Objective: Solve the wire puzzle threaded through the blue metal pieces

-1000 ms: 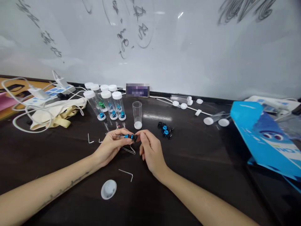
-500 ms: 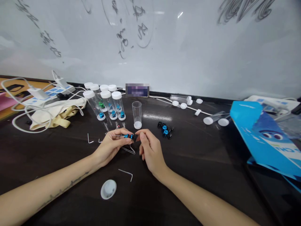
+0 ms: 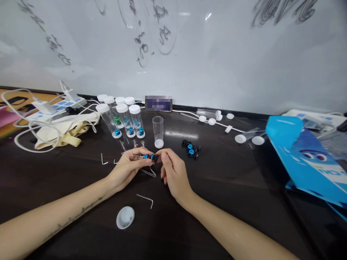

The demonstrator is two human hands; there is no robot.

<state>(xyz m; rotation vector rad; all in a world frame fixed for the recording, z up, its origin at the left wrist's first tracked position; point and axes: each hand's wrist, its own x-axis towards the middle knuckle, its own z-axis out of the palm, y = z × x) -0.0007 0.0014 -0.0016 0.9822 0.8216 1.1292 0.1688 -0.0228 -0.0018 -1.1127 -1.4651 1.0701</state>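
Note:
My left hand [image 3: 128, 167] is closed round a small blue-and-black part [image 3: 148, 156], pinching it between thumb and fingers. A thin metal rod [image 3: 132, 155] runs leftward from this part across the fingers. My right hand [image 3: 175, 173] has its thumb and fingertips together at the black end of the part; the exact contact is partly hidden. Below the left fingers lies a bent thin wire [image 3: 149, 173]. An open clear tube [image 3: 158, 130] with a white base stands just behind the hands. Nearer me are an L-shaped hex key [image 3: 146, 198] and a white cap [image 3: 125, 217].
Several capped tubes [image 3: 135, 117] with small blue or green parts stand at back left. Loose blue and black parts [image 3: 190, 148] lie right of the open tube. Another hex key [image 3: 103, 159] rests at left. A blue bag [image 3: 300, 155], cables and a fabric pouch [image 3: 65, 131] flank the table.

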